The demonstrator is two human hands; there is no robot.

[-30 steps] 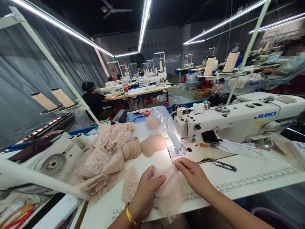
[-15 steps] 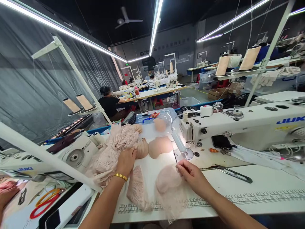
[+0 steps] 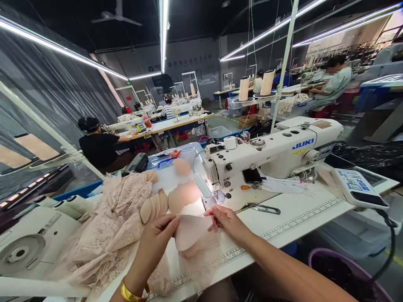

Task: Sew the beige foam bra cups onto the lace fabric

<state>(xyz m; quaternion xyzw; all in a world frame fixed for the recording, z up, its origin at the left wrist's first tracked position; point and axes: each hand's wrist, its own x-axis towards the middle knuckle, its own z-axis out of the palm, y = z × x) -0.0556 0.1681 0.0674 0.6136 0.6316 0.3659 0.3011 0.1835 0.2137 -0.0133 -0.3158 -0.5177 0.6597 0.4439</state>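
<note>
A pale pink fabric piece (image 3: 192,231) is stretched between my two hands, in front of the sewing machine's needle area. My left hand (image 3: 159,235), with a gold bracelet at the wrist, pinches its left corner. My right hand (image 3: 224,221) is closed on its right side, the fingertips partly curled under. Sheer lace fabric (image 3: 201,259) hangs below the piece over the table's front edge. Just beyond my left hand lies a fanned row of beige pads (image 3: 155,206), and more beige pads (image 3: 181,198) sit beside the lit needle plate (image 3: 214,199).
The white sewing machine (image 3: 264,153) spans the right side of the table. A heap of lace (image 3: 121,214) fills the left. Thread snips (image 3: 262,208), a phone (image 3: 251,176) and a control box (image 3: 359,188) lie to the right. Other people work at machines farther back.
My left hand has moved from the row of pads to the fabric and now pinches its left corner. The fabric is lifted and spread between both hands. The view has swung to the right.
</note>
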